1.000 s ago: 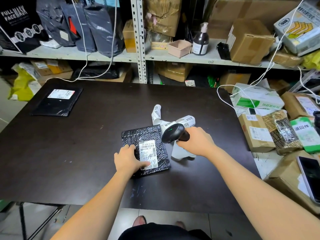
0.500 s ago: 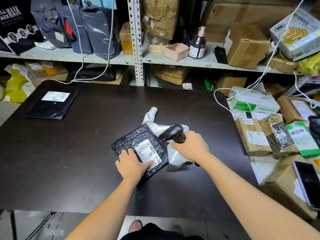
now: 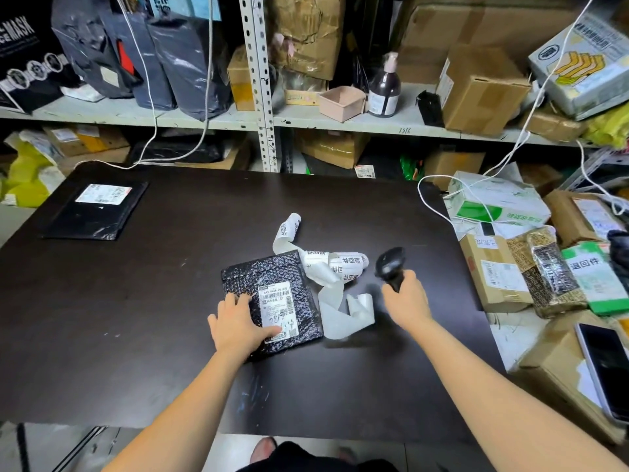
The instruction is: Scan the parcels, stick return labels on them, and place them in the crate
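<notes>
the black parcel (image 3: 272, 301) lies flat mid-bench, its long axis running away from the person and leaning slightly left, white address label face up. the left hand (image 3: 238, 321) presses flat on its near-left corner, fingers straight. the right hand (image 3: 406, 301) grips the scanner (image 3: 389, 267) to the right of the curled label strip (image 3: 337, 270), well apart from the parcel. bare bench (image 3: 153, 301) spreads left; its right edge lies near the scanner.

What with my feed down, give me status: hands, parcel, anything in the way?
Left hand flat on black bubble mailer. Right hand grips scanner, clear to the right. Return-label strip loose beside the mailer; no return label stuck on.
</notes>
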Demonstrator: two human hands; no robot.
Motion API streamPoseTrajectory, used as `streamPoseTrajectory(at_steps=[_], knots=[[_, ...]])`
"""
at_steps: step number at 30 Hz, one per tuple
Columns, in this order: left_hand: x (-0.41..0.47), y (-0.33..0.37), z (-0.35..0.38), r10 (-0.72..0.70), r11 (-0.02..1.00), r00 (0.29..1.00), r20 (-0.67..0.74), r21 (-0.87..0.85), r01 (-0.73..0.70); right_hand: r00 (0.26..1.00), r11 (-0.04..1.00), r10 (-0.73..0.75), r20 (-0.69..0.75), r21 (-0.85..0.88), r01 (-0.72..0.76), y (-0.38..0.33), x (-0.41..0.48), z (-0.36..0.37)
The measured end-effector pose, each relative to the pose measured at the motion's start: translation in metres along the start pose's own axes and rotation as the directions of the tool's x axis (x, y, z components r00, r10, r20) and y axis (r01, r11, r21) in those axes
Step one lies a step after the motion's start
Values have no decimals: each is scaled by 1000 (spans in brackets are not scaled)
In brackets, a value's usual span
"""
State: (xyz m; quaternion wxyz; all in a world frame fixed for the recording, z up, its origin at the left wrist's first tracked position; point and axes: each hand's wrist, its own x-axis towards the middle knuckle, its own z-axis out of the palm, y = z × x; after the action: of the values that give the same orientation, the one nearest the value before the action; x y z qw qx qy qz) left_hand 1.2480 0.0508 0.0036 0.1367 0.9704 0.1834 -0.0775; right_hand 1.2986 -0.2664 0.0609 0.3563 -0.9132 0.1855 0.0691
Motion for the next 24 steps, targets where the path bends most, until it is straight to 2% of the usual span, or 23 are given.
streamPoseTrajectory(at_steps=[6,11,18,20,22,24], knots=[[5,27,-8,44,991,995,-92,-125,-56,998,990,64,-6,-125,-64,38,22,13],[11,74,-12,228,918,963,-141,-300,-261,998,987,47,-48,-153,-54,50,32,21],[14,127,-7,447,828,884,-139,-310,-467,996,989,59,-72,-128,-68,46,33,19],[16,134,-4,444,835,888,-121,-304,-459,986,995,6,-168,-97,-23,41,27,19],[20,137,-3,388,864,919,-75,-318,-391,963,993,-108,-248,-62,95,35,22,21],[23,139,-2,363,885,932,-29,-303,-354,951,974,-217,-219,8,225,25,19,25]])
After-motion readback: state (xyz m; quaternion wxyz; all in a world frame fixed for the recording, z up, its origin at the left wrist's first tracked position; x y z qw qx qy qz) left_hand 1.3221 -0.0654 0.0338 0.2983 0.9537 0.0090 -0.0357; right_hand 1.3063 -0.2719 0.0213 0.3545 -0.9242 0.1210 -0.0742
